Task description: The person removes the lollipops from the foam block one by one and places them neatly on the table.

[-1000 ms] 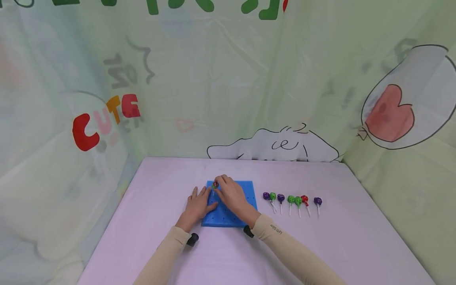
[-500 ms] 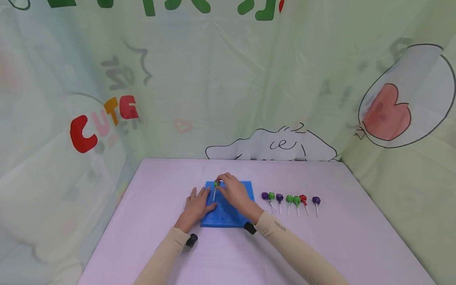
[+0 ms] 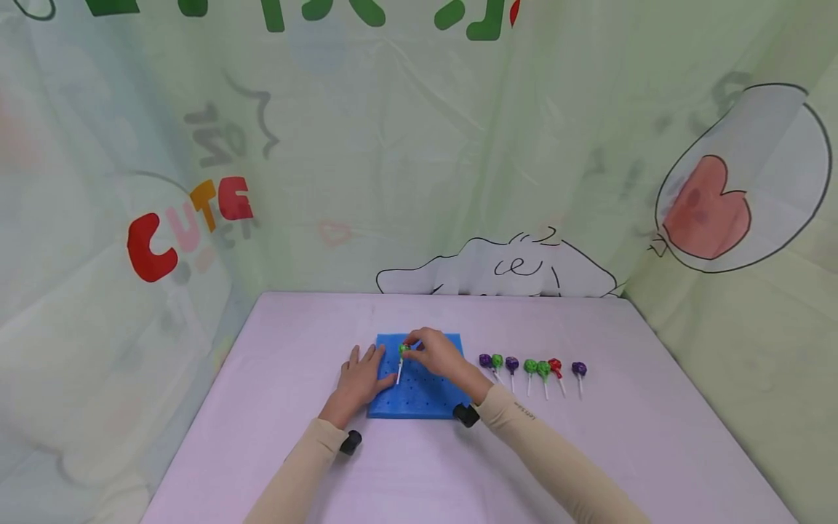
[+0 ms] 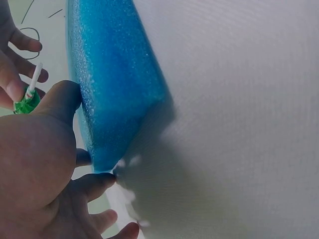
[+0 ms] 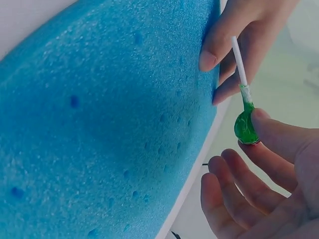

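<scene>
My right hand pinches a lollipop with a green wrapper by its head, between thumb and index finger. In the head view its white stick points down over the blue foam board, which is dotted with small holes. The other fingers of that hand are loosely bent beside the candy in the right wrist view. My left hand rests at the board's left side, fingers spread along the edge and thumb over the top face. Close up, the left thumb touches the board's edge in the left wrist view.
Several lollipops lie in a loose row right of the board: purple ones, green ones and a red one, sticks toward me. A pale pink table bears everything. Printed curtains stand behind and at both sides.
My right hand has shifted a little right and toward me with the green lollipop, and more of the stick shows now. The left hand stays on the board's edge.
</scene>
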`<control>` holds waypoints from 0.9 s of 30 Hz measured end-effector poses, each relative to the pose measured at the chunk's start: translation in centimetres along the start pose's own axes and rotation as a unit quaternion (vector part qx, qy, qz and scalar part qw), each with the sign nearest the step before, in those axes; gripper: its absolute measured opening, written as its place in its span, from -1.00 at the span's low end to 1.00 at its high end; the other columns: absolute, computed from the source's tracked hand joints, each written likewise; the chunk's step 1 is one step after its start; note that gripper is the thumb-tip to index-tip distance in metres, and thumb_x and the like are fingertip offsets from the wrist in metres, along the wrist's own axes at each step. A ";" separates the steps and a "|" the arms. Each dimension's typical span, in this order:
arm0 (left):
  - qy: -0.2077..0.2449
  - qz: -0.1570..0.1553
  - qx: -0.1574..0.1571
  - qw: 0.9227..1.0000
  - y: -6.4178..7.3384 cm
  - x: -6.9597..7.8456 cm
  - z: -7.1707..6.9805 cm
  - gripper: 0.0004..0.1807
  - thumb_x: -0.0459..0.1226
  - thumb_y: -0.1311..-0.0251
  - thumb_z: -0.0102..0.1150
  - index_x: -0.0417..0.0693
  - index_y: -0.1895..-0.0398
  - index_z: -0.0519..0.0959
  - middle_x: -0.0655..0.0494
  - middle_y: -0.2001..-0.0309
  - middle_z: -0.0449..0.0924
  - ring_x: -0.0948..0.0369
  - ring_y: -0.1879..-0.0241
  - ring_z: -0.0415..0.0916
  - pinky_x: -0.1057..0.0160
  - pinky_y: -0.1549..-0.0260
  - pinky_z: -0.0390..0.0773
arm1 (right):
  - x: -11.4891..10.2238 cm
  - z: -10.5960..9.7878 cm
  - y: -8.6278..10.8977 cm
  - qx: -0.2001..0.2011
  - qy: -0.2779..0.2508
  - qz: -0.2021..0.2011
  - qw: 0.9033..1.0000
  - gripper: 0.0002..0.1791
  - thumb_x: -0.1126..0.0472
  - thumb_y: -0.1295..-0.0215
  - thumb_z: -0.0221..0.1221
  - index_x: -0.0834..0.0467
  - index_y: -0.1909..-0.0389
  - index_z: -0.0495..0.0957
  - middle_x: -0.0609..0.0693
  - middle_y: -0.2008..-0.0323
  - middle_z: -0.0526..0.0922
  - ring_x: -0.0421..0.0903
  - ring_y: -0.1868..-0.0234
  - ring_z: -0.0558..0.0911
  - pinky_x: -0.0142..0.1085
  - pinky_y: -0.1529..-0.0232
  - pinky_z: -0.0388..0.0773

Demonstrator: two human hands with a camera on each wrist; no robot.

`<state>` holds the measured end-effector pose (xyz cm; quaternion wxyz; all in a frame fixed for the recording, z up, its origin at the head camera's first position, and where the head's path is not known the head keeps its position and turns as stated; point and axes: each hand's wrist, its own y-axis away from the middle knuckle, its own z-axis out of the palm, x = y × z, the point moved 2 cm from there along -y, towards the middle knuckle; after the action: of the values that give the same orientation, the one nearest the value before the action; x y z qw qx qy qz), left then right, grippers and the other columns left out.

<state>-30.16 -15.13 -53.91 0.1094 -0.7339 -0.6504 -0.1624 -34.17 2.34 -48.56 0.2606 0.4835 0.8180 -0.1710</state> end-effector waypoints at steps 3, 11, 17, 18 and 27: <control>0.004 -0.001 0.002 1.000 0.0 0.0 0.1 -0.17 0.12 -0.38 0.11 -0.12 -0.55 0.18 -0.22 -0.54 0.15 -0.31 -0.56 -0.10 -0.35 -0.42 0.13 | 0.2 -0.2 0.1 -0.009 -0.010 -0.005 1.000 -0.75 0.13 -0.39 0.25 0.14 0.01 0.68 0.07 0.02 0.70 0.02 0.00 0.70 -0.11 -0.01 0.68; 0.006 0.004 0.009 1.000 0.0 0.0 0.1 -0.17 0.12 -0.37 0.13 -0.13 -0.54 0.19 -0.24 -0.53 0.16 -0.33 -0.55 -0.10 -0.36 -0.41 0.13 | 0.8 -0.5 0.6 -0.018 -0.010 0.003 1.000 -0.74 0.11 -0.39 0.26 0.12 -0.01 0.68 0.05 0.02 0.71 0.02 -0.01 0.69 -0.09 -0.03 0.68; 0.011 0.006 0.011 1.000 0.2 0.1 0.0 -0.18 0.10 -0.38 0.13 -0.13 -0.54 0.19 -0.25 -0.53 0.16 -0.33 -0.55 -0.10 -0.36 -0.41 0.13 | 1.4 -1.0 1.3 -0.016 -0.004 0.002 1.000 -0.75 0.11 -0.37 0.27 0.12 0.02 0.69 0.08 0.05 0.72 0.03 0.03 0.70 -0.06 0.01 0.68; 0.012 0.005 0.011 1.000 0.2 0.1 0.0 -0.18 0.10 -0.38 0.12 -0.13 -0.54 0.19 -0.24 -0.53 0.16 -0.32 -0.55 -0.10 -0.36 -0.41 0.12 | 1.5 -1.1 1.4 -0.016 -0.005 0.004 1.000 -0.75 0.10 -0.37 0.27 0.11 0.02 0.69 0.07 0.05 0.72 0.03 0.03 0.70 -0.05 0.01 0.68; 0.011 0.004 0.012 1.000 0.2 0.0 0.2 -0.17 0.13 -0.38 0.10 -0.12 -0.55 0.17 -0.23 -0.54 0.15 -0.32 -0.56 -0.10 -0.36 -0.42 0.11 | 2.5 -1.8 2.2 -0.015 0.004 0.021 1.000 -0.77 0.11 -0.37 0.28 0.09 0.04 0.70 0.07 0.05 0.73 -0.02 0.07 0.70 -0.09 0.03 0.69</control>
<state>-29.91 -15.04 -54.07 0.1258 -0.7332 -0.6482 -0.1624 -33.73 6.07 -48.65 0.2680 0.4975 0.8110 -0.1516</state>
